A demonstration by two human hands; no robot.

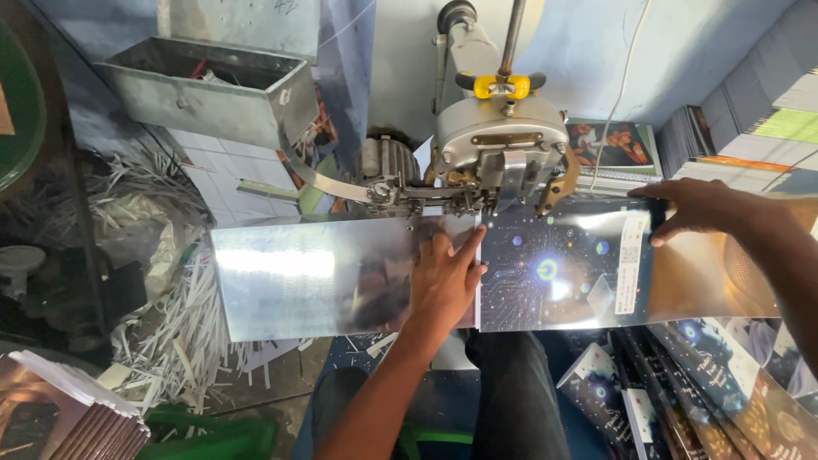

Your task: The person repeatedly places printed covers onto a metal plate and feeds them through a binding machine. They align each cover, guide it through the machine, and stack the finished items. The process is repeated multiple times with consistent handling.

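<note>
A: What do I see nearest to me?

B: At the near right lies a heap of dark glossy booklets (pixel 682 383), fanned out beside my knee. At the near left corner is another stack of booklets (pixel 77 409), and behind it many white paper strips (pixel 170 324) on the floor.

A: And my hands?

B: My left hand (pixel 443 281) lies flat, the grip fully open, fingers pressing on the shiny metal worktop (pixel 298 277) just at the left edge of the dark cover sheet (pixel 554 273). It holds nothing; it only pushes against that edge. My right hand (pixel 694 209) is at the far right corner of the same sheet, the fingers bent over its edge. It seems to pinch the corner lightly, but I cannot tell how firmly.

A: Where is the sheet exactly?

B: It lies flat on the worktop, its far edge just under the head of the stitching machine (pixel 498 149).

A: How far is the work, in my judgement?

B: I judge the sheet is placed and being aligned. I see no staple on it, so stitching seems not yet done, and the heap at the right looks unfinished.

A: And farther?

B: A grey metal box (pixel 204 89) at far left, printed stacks (pixel 741 136) at far right.
</note>
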